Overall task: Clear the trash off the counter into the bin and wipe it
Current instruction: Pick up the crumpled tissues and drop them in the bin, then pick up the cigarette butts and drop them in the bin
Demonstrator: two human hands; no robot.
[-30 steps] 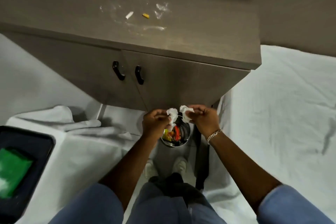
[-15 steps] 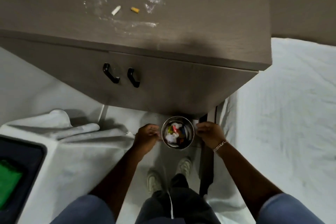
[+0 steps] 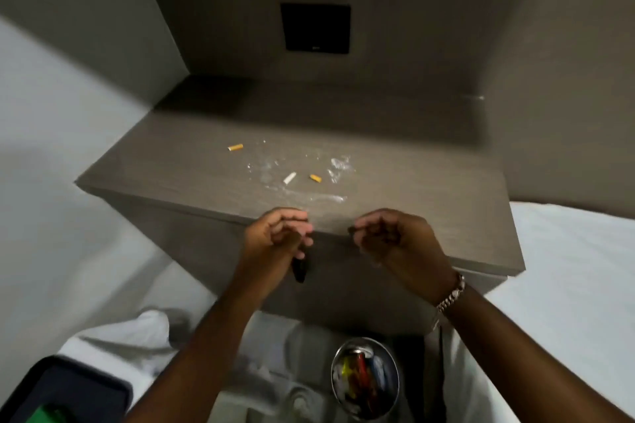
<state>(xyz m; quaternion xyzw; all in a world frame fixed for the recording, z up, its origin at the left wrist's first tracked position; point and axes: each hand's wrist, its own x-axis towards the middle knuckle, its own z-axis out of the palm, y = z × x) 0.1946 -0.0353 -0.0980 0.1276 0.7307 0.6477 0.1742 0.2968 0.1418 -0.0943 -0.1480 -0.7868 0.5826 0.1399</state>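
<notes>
The grey-brown counter (image 3: 429, 182) carries three cigarette butts: one orange-tipped (image 3: 235, 147) at the back left, a white one (image 3: 289, 177) and a short orange one (image 3: 315, 178) in the middle. Crumpled clear plastic wrap (image 3: 338, 166) and wet-looking smears lie around them. My left hand (image 3: 276, 233) and my right hand (image 3: 388, 237) hover side by side at the counter's front edge, fingers loosely curled, nothing in either. The round metal bin (image 3: 365, 376) stands on the floor below, holding coloured wrappers and white tissue.
A black cabinet handle (image 3: 299, 271) shows under my left hand. A dark wall panel (image 3: 315, 27) sits above the counter. White bedding (image 3: 567, 285) lies to the right, a white cloth (image 3: 130, 330) and a dark tray (image 3: 68, 395) with something green to the lower left.
My hands dropped the white tissue pieces into the bin, then rose from the bin up to the counter's front edge. The view tilted upward to the counter and wall.
</notes>
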